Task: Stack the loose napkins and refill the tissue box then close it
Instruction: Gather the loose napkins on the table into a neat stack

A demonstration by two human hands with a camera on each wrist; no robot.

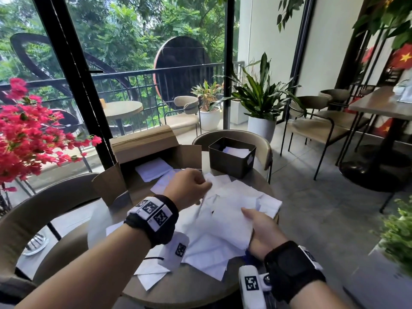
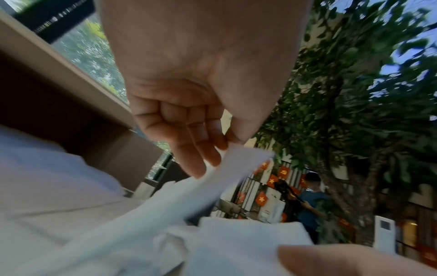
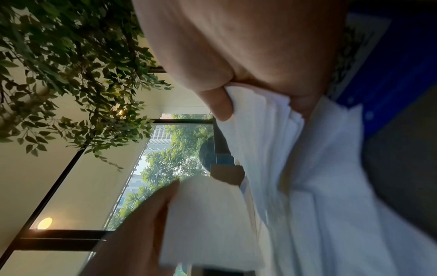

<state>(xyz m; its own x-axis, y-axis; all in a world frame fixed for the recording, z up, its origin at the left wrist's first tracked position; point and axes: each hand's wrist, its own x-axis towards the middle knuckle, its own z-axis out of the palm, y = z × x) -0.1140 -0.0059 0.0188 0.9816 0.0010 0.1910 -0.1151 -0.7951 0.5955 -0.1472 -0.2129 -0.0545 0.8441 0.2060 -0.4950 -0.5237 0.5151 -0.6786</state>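
Note:
Loose white napkins [image 1: 214, 253] lie scattered over the round table [image 1: 189, 288]. My left hand [image 1: 189, 188] hangs above them and pinches one napkin [image 2: 227, 168] by its upper edge between thumb and fingers. My right hand [image 1: 263, 230] grips a gathered bunch of napkins [image 1: 234, 221] at its near edge, thumb [image 3: 220, 104] on top of the layers [image 3: 260, 119]. The dark tissue box [image 1: 231, 157] stands open at the table's far side with white napkins inside. No lid is in view.
An open cardboard carton [image 1: 145, 159] holding napkins stands at the table's far left. Chairs [image 1: 40, 210] ring the table. Red flowers [image 1: 26, 134] reach in from the left. Potted plants [image 1: 260, 101] and another table [image 1: 379, 101] stand further off.

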